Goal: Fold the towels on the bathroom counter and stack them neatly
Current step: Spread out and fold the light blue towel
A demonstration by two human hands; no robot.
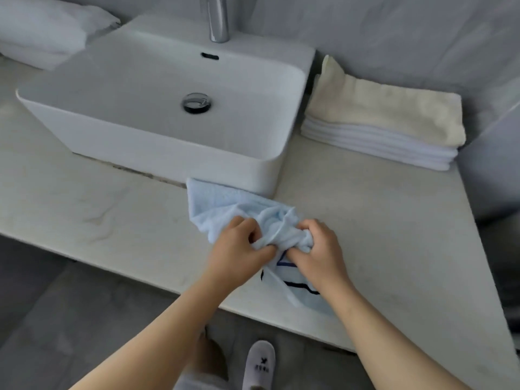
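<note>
A light blue towel point(225, 205) with dark stripes lies bunched on the pale counter point(380, 220), just in front of the sink's front right corner. My left hand point(239, 247) and my right hand point(320, 249) both grip the crumpled middle of this towel, close together. Its striped end hangs past the counter's front edge. A folded stack of towels point(382, 128), cream on top with several white ones beneath, sits at the back right against the wall.
A white rectangular vessel sink point(140, 130) with a chrome tap point(218, 21) takes up the middle of the counter. White towels point(45, 32) lie at the far left. Below the counter edge I see grey floor and a white slipper point(259, 364).
</note>
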